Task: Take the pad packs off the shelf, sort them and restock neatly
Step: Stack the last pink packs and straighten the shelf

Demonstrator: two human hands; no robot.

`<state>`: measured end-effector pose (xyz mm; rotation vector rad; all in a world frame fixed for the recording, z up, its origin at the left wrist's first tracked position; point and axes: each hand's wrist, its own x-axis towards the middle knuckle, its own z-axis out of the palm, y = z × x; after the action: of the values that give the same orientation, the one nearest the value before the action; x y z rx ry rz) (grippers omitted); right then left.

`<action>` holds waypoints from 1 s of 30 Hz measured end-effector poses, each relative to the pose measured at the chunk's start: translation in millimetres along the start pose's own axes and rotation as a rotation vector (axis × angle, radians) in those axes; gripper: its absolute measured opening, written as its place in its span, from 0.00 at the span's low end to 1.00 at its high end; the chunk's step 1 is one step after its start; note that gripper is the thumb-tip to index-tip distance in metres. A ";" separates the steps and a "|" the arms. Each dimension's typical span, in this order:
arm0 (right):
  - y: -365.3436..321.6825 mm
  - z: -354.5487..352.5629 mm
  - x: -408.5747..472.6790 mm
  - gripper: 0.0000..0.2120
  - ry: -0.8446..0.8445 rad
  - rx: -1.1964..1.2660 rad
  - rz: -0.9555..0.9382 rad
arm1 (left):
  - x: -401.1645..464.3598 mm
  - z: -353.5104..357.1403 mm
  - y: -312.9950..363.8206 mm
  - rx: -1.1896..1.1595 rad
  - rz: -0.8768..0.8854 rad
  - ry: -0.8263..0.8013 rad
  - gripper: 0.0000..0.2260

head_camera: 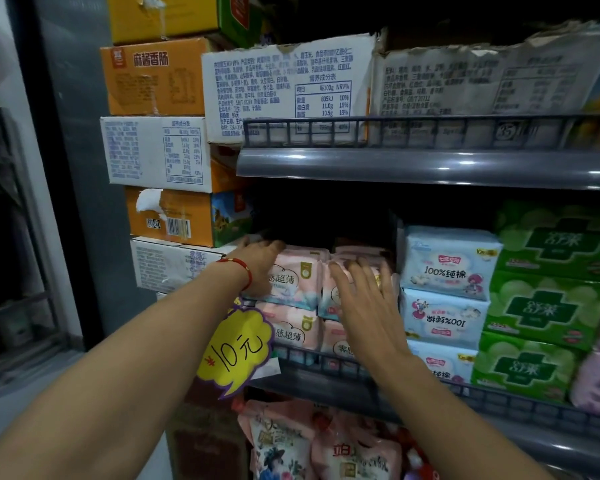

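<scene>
**At the shelf: both hands on the pink packs**

On the middle grey metal shelf (430, 169), behind its low wire rail, we find two stacks of soft pink plastic-wrapped pad packs (298, 278) at the left end, just beside a stack of pale blue pad packs (447, 261) and, further right, green packs with a dark cross (544, 306). A yellow cloud-shaped price tag (238, 344) hangs in front of the lower pink packs.

Our left hand (260, 268), a red cord at its wrist, lies over the top left corner of the upper left pink pack; its fingers curve over the pack's top edge, though the shelf is dark there and we cannot tell whether they truly clasp it. Our right hand (364, 292) rests flat against the face of the upper right pink pack, fingers straight and slightly spread, gripping nothing.

We judge this to be the taking-off step, barely begun: every pack we can see sits on the shelf. The next move seems to call for closing both hands round the upper pink packs and lifting them clear of the rail without snagging the price tag or dragging the lower packs forward. Stacked orange and white cardboard cartons (160, 150) stand to the left of the shelf.
</scene>
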<state>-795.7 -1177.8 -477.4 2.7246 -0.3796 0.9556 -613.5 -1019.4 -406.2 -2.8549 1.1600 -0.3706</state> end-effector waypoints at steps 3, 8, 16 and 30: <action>1.0 -4.0 -4.7 0.51 0.030 0.001 -0.035 | -6.6 -0.8 0.0 -0.027 0.018 0.043 0.46; 2.3 -16.8 -10.2 0.46 0.101 0.000 -0.153 | -22.1 -7.1 2.0 -0.092 0.055 0.101 0.45; 37.1 -42.8 -105.9 0.25 0.066 0.138 -0.451 | -128.2 12.6 83.9 -0.499 0.295 0.620 0.12; 275.2 -26.9 -502.9 0.19 -1.010 0.250 0.563 | -199.3 135.3 499.4 -0.842 0.589 -0.799 0.09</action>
<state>-1277.1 -1345.1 -741.3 3.1839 -1.3011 -0.4439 -1060.8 -1248.5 -640.5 -2.4140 2.0881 1.4135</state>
